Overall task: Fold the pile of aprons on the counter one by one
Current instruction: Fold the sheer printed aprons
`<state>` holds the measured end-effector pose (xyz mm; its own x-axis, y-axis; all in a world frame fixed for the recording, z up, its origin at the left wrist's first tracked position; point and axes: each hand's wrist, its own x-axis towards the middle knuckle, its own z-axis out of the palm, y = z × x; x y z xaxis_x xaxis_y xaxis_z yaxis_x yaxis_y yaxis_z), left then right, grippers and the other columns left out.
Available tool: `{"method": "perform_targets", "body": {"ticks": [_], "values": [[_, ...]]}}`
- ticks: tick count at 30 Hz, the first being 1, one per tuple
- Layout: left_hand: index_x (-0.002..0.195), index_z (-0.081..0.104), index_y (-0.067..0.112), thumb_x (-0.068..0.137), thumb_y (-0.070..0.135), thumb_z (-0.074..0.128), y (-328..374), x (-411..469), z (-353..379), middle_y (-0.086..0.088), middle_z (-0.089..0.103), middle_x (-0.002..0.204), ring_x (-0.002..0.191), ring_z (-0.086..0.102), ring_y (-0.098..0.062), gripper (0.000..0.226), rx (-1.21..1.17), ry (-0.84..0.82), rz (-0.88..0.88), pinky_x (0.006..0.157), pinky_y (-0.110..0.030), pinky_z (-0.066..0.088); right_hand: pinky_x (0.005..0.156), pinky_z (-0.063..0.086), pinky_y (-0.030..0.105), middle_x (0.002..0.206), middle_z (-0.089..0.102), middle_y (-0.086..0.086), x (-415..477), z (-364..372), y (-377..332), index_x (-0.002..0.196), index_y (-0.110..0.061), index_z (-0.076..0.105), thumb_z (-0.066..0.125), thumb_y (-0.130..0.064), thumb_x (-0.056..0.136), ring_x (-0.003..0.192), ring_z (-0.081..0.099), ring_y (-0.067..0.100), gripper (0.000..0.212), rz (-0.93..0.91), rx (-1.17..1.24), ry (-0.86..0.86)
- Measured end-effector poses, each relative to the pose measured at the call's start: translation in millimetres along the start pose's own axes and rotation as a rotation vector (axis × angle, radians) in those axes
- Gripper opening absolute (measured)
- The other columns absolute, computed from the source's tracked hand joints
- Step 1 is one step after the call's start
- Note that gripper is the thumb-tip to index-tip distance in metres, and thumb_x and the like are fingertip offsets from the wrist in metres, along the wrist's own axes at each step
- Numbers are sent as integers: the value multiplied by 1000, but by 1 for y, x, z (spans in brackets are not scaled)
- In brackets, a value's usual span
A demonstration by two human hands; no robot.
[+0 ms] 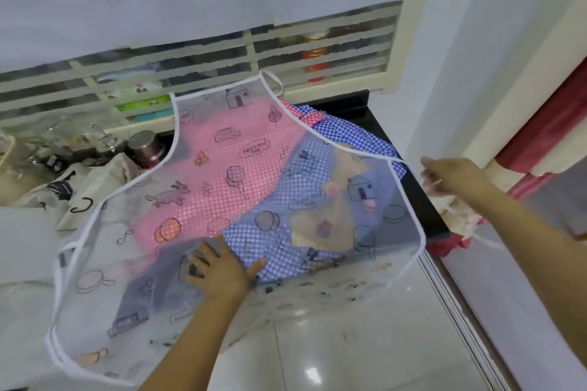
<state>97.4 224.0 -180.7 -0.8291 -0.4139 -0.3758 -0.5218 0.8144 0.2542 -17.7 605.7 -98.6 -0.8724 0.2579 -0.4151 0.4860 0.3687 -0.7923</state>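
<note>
A see-through plastic apron (222, 168) with white trim and cartoon prints lies spread over the pile on the black counter (416, 200). Under it show a pink checked apron (203, 194) and a blue checked apron (349, 133). My left hand (219, 270) presses flat on the clear apron near its lower middle, fingers spread. My right hand (444, 176) hovers past the apron's right corner, off the counter edge, with a thin white strap pinched in its fingers.
A cream cloth with black marks (63, 194) lies at the left beside a metal pot (144, 147) and glassware (63, 136). A louvred window (222, 54) runs behind. White floor tiles (317, 343) and a sliding-door track (451, 295) lie below right.
</note>
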Motion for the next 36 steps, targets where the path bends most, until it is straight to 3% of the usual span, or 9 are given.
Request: {"method": "perform_targets", "body": {"ticks": [2,4,6,9,12,24,29,33,36], "values": [[146,26,3,83,34,72,9,-8,9,-25,28,147,133,32,-46,85,-150,184,205,108,-56,31,37,45,20,47,59,11,-24,8,33,64,2,57,59,-17,94,33,52,15,36,179,-41,-80],[138,42,6,81,25,74,25,-23,16,-14,47,130,116,49,-35,67,-340,192,399,99,-44,42,40,48,21,50,61,10,-44,11,74,68,4,60,63,-11,90,35,56,14,27,315,-81,-173],[144,36,16,83,47,68,37,-33,24,-7,42,139,130,39,-33,76,-298,117,478,109,-55,30,53,55,26,62,66,12,-52,14,116,88,6,64,69,-5,85,50,63,17,12,371,-86,-192],[152,0,36,80,65,59,47,-32,37,4,-14,160,146,-15,-29,98,-8,-107,404,111,-62,-6,88,51,41,98,63,22,-50,33,150,124,-6,50,76,3,75,87,62,31,56,340,-44,-213],[149,-10,42,75,71,57,46,-29,42,7,-28,155,143,-26,-28,104,99,-175,363,108,-66,-9,88,41,36,120,60,15,-42,59,163,124,-10,54,77,2,72,107,55,29,58,242,14,-265],[150,-9,40,77,67,59,39,-25,45,7,-22,158,145,-20,-26,103,162,-58,287,106,-70,-6,81,47,40,94,61,21,-96,123,252,96,5,59,60,-9,91,83,55,28,15,273,-198,-231],[151,21,22,79,51,64,21,-93,65,6,12,159,147,2,-11,88,-507,249,402,119,-33,-2,72,51,35,88,64,13,-139,112,235,104,4,52,52,-16,94,80,60,21,22,326,-4,-249],[146,28,22,83,43,68,-2,-186,104,-5,29,152,141,28,-22,78,-1100,101,-327,114,-35,25,79,53,46,88,60,22,-185,98,198,98,2,53,46,-16,100,87,61,36,19,400,263,-306],[145,34,9,43,80,71,-50,-232,150,-17,48,128,105,51,-37,130,-1306,-382,-863,101,-49,42,62,58,39,81,64,25,-221,96,176,100,6,52,46,-13,100,71,66,33,20,429,398,-357]]}}
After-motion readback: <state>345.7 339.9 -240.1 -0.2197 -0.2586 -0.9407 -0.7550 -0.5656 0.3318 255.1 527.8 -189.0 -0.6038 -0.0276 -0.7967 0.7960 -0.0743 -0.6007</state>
